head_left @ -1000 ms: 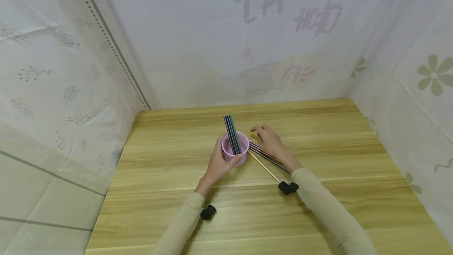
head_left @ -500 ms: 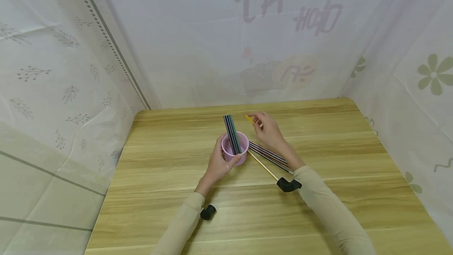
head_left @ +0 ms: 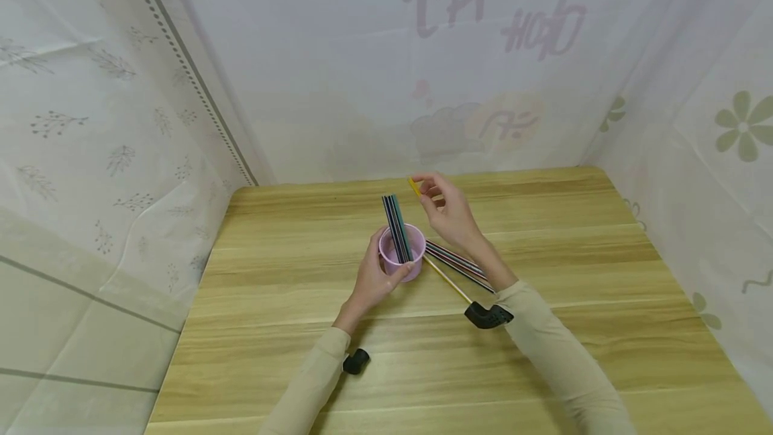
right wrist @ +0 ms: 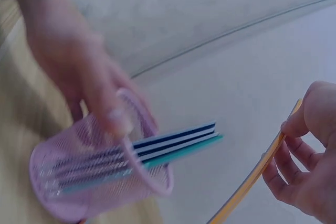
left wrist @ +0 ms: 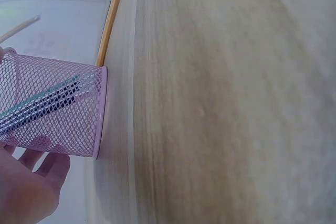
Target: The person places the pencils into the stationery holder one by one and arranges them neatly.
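A pink mesh pencil cup (head_left: 414, 272) stands tilted slightly on the wooden table, and my left hand (head_left: 376, 279) grips its side with the thumb at the rim. Several pencils (head_left: 396, 228), dark striped and teal, lean inside the cup and stick out above it. My right hand (head_left: 449, 210) is raised behind and right of the cup. Between thumb and fingers it pinches a yellow pencil (right wrist: 252, 179), slanted in the air and apart from the cup. Only a short piece of that pencil shows in the head view.
Right of the cup, several striped pencils (head_left: 455, 262) lie in a bundle on the table (head_left: 290, 267). Another yellow pencil (head_left: 447, 278) lies beside them. Black wrist cameras (head_left: 488, 315) sit by both sleeves. Printed cloth walls (head_left: 338, 106) enclose the table.
My right hand has lifted the yellow pencil from near the table and moved it up and left, toward the back edge. The left hand and cup have stayed in place.
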Motion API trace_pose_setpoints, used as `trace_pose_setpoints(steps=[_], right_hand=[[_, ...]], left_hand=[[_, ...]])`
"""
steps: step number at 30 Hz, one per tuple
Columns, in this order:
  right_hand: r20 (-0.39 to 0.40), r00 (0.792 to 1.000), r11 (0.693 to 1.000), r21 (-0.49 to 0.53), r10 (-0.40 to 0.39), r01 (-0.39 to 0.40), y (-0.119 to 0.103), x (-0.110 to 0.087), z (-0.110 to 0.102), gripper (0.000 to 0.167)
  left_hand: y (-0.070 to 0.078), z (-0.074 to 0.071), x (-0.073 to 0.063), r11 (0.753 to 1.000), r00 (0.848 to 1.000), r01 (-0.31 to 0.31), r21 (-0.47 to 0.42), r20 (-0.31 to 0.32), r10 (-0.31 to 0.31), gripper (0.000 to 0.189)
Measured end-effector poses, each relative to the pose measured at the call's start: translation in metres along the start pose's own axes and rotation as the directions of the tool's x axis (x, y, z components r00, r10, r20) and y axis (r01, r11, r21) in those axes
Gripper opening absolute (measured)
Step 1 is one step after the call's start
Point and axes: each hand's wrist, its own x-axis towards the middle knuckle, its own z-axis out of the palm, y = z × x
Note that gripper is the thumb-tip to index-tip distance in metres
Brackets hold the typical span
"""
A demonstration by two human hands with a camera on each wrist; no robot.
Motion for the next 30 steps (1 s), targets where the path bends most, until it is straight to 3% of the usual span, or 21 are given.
trace_pose_setpoints(steps=[5,10,14,26,30], right_hand=[[-0.035,0.999,0.991,0.136,0.019,-0.015,-0.014,0.007,0.002,0.033],[-0.100,0.995,0.957,0.288,0.019,0.010,-0.021,0.012,0.010,0.033],[-0.140,0.990,0.938,0.345,0.014,0.036,-0.022,0.015,0.020,0.034],[-0.074,0.993,0.932,0.359,0.091,-0.058,-0.003,0.006,0.054,0.035],[-0.083,0.990,0.945,0.317,0.112,-0.080,0.005,0.003,0.062,0.035]], left_hand=[[0.000,0.000,0.000,1.000,1.000,0.009,-0.007,0.000,-0.009,0.088],[-0.001,0.000,0.001,1.000,1.000,0.009,-0.016,0.001,-0.009,0.088],[-0.003,0.000,0.001,1.000,1.000,-0.001,-0.013,0.000,0.001,0.088],[-0.005,0.000,0.001,0.999,1.000,0.017,-0.041,0.023,-0.017,0.090],[0.005,-0.002,-0.001,0.999,0.999,0.024,-0.034,0.048,-0.023,0.090]])
